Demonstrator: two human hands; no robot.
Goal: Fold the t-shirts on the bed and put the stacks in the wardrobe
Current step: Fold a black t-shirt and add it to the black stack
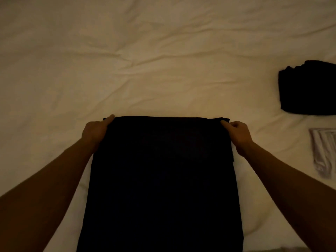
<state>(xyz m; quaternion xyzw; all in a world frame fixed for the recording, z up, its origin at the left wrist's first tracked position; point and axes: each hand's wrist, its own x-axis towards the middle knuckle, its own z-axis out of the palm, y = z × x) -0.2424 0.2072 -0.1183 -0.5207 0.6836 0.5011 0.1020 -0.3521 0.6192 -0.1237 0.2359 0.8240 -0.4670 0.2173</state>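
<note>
Three garments are counted on the bed [163,51]: one dark t-shirt [163,179] spread at its near edge, one dark folded stack [309,88] and one pale folded piece [325,151] toward its right side. Two hands are counted.

Long dark fabric t-shirt [163,179] lies flat on the wrinkled cream-sheeted bed [145,60], centre-near, running from the near edge of view away from the person. Left hand [96,131] at its far left corner, right hand [236,133] at its far right corner. Folded dark garment stack [307,88] far right on the bed; pale folded garment [323,151] nearer than it, apart.
</note>
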